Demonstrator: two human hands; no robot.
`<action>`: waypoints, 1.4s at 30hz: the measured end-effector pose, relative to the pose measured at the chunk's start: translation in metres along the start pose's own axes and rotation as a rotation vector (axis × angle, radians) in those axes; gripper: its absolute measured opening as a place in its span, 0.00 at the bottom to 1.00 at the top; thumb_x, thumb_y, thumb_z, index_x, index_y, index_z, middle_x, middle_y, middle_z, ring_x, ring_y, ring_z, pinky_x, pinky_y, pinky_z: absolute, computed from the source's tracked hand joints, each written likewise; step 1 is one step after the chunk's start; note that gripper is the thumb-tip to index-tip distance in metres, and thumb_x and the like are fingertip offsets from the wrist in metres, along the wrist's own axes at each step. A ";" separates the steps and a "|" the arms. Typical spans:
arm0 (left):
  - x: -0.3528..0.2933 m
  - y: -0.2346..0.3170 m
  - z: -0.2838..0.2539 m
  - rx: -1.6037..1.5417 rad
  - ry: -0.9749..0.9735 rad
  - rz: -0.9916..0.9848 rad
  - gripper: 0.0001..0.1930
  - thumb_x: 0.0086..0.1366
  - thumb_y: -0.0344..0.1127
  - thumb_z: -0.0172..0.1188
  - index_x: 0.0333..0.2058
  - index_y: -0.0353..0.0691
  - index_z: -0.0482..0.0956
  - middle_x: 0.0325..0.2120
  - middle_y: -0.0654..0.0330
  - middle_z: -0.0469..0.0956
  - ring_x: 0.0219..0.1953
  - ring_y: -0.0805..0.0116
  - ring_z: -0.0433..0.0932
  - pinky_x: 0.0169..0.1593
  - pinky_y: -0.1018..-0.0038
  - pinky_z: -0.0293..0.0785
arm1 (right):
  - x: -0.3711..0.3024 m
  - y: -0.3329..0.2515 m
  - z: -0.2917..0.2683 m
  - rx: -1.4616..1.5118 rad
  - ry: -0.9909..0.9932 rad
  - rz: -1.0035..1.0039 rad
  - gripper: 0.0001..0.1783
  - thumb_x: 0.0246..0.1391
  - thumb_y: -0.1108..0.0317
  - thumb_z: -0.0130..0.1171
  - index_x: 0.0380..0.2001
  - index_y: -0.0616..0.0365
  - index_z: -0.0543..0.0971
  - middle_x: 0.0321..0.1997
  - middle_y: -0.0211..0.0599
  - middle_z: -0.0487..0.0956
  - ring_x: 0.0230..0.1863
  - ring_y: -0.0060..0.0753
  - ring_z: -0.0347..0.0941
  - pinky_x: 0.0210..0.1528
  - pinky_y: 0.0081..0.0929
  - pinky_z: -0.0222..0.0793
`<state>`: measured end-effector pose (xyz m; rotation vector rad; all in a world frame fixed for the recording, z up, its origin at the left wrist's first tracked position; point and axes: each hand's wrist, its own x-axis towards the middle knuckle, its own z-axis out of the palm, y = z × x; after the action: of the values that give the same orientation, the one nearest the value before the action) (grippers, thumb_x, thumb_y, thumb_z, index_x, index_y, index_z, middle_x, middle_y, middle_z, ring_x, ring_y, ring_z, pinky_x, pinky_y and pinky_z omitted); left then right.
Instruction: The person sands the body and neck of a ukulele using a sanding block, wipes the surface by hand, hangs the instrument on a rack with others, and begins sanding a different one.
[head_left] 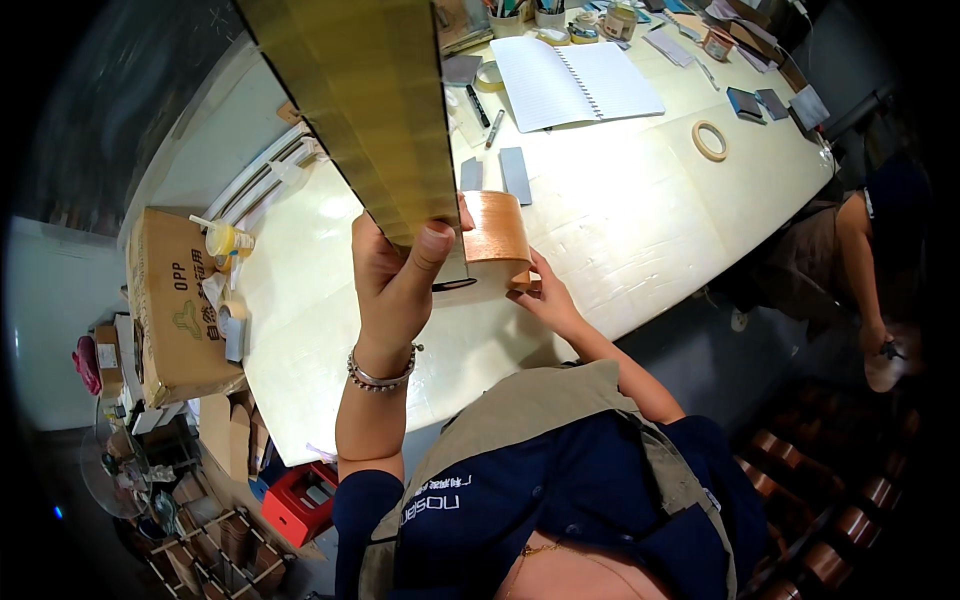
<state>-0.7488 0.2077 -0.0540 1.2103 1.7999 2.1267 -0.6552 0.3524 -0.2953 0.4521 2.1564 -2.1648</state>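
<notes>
We see the left hand [395,270] pinching a long olive-gold sheet [365,100] raised toward the camera (perhaps for inspection), while the right hand [545,295] grips a curved brown leather piece [495,232] over the near edge of the pale table [620,210].

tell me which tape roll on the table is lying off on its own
The tan tape roll right of the open notebook lies flat on bare table. The other roll sits left of the notebook, among pens.

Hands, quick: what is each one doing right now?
Left hand: closed on an olive-gold cardboard sheet, held up.
Right hand: fingers closed on the curved brown leather piece.
</notes>
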 end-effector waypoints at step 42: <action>0.026 0.016 -0.028 0.767 0.147 0.024 0.25 0.58 0.41 0.63 0.40 0.34 0.56 0.27 0.55 0.72 0.25 0.64 0.73 0.31 0.74 0.69 | 0.006 0.026 -0.016 0.003 0.418 -0.132 0.24 0.53 0.69 0.55 0.54 0.56 0.67 0.54 0.42 0.65 0.52 0.38 0.68 0.49 0.31 0.69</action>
<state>-0.7773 0.1956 -0.0265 1.1996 2.8142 1.5836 -0.6520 0.3686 -0.3219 0.8544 2.4488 -2.3105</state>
